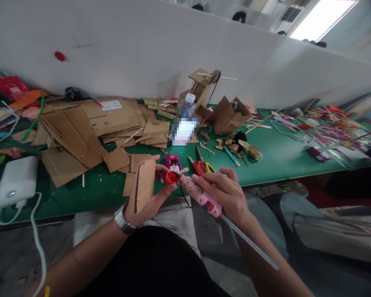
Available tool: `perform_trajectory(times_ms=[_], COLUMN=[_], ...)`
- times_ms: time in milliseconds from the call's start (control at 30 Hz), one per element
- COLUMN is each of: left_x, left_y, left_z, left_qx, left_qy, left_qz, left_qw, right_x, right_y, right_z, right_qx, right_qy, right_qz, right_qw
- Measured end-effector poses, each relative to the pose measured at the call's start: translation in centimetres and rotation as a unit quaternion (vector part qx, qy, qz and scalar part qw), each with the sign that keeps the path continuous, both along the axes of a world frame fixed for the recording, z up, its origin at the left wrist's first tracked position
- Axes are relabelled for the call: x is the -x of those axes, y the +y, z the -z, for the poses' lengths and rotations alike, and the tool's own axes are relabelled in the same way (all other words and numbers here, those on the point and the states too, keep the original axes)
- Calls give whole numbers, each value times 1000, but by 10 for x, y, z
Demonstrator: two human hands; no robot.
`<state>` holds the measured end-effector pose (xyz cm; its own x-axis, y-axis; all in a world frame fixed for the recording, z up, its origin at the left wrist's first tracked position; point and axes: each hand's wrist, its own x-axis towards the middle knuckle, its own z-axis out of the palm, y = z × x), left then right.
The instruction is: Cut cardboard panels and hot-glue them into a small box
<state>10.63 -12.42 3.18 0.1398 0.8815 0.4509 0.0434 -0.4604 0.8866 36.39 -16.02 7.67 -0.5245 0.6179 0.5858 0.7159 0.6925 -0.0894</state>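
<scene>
In my left hand (153, 202) I have a red bottle cap (171, 177) between thumb and fingers. A rectangular piece of cardboard (145, 185), its corrugated edge showing, stands against the same hand. My right hand (227, 196) is closed around a pink hot glue gun (214, 206), whose front is wrapped in a stained covering. The gun's tip is at the cap's opening. A long translucent glue stick (250, 241) juts from its back end toward my right forearm. Whether glue is coming out I cannot tell.
Red-handled scissors (200, 167), a teal cutter (231, 156) and a small purple device (173, 162) with a red light lie just beyond my hands. Cardboard sheets (71, 140) are at left near a white power bank (16, 181). A bottle (187, 107) stands before the wall.
</scene>
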Motion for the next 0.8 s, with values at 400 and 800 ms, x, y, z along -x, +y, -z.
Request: perform_trajectory(times_ms=[400,800], left_x=[13,14], left_y=[-7,-19], left_z=[-7,-10], left_qx=[-7,50], left_qy=[47,-51], left_qz=[-46,-66], left_qw=[998,995], right_x=[21,46], right_y=[-3,-9], right_z=[9,9], right_qx=[132,276], right_qy=[184,494], right_qz=[8,7], right_qw=[974,825])
